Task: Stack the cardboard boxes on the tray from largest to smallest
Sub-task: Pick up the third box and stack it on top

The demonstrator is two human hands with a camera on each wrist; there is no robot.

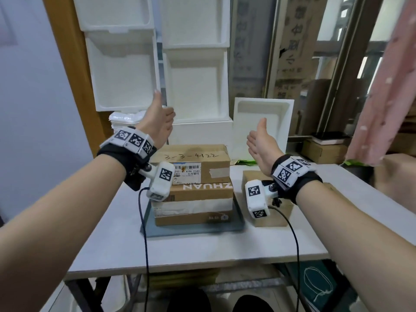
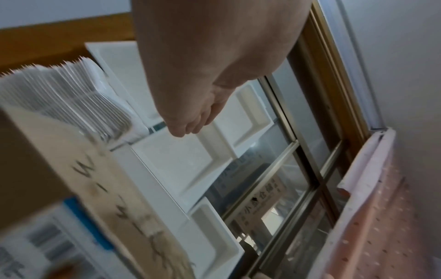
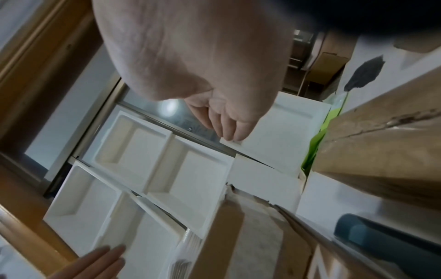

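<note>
On a dark blue-grey tray [image 1: 193, 229] stand two cardboard boxes, one on the other. The lower box [image 1: 198, 208] has white tape and printed letters. The upper box [image 1: 202, 163] bears a shipping label and handwritten numbers, which also show on the upper box [image 2: 107, 179] in the left wrist view. A third, smaller box [image 1: 281, 216] sits on the table right of the tray, partly behind my right wrist. My left hand [image 1: 161, 122] and right hand [image 1: 261, 140] hover open above the stack, palms facing each other, holding nothing. In the right wrist view the smaller box [image 3: 381, 151] lies beside the tray [image 3: 381, 237].
White foam boxes [image 1: 195, 86] are stacked behind the grey table [image 1: 202, 248], with a foam lid [image 1: 261, 122] leaning at the back right. A pile of white bags [image 1: 126, 120] lies at the back left. A pink curtain [image 1: 387, 86] and more cartons [image 1: 324, 152] are on the right.
</note>
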